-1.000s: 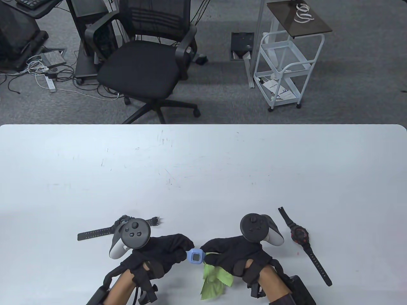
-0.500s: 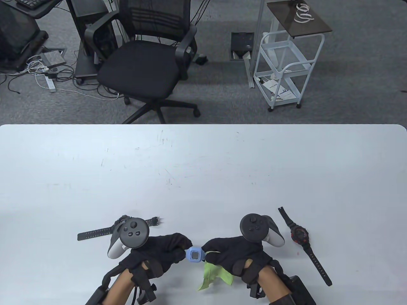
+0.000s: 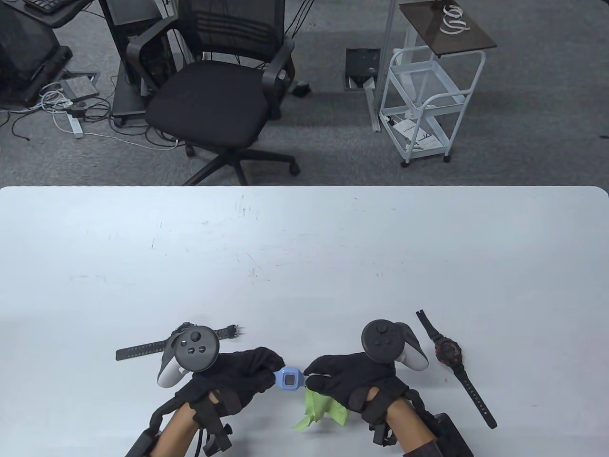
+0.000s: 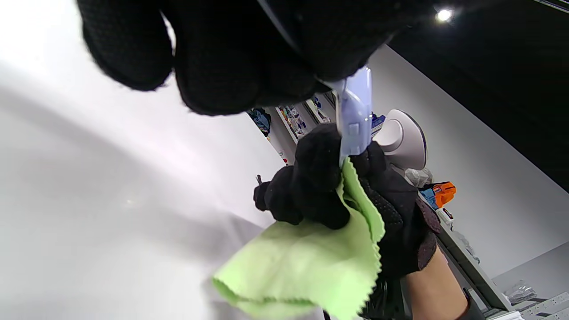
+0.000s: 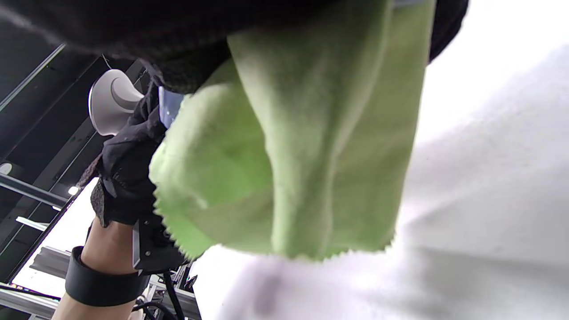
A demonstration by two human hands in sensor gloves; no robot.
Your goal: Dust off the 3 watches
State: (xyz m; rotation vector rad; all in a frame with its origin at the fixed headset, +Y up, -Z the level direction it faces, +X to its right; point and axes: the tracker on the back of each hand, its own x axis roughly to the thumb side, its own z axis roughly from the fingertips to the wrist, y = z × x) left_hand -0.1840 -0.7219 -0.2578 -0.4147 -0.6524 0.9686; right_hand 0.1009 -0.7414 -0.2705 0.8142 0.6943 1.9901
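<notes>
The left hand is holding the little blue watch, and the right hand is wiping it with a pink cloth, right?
Almost. The left hand does hold the blue watch, but the cloth in the right hand is green, not pink. The left wrist view shows it.

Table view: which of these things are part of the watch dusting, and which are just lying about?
Part of the job:
- blue watch, held by the left hand
- green cloth, in the right hand
- black-and-red watch
- black watch

Just lying about:
- office chair
- white cart
- cables
</notes>
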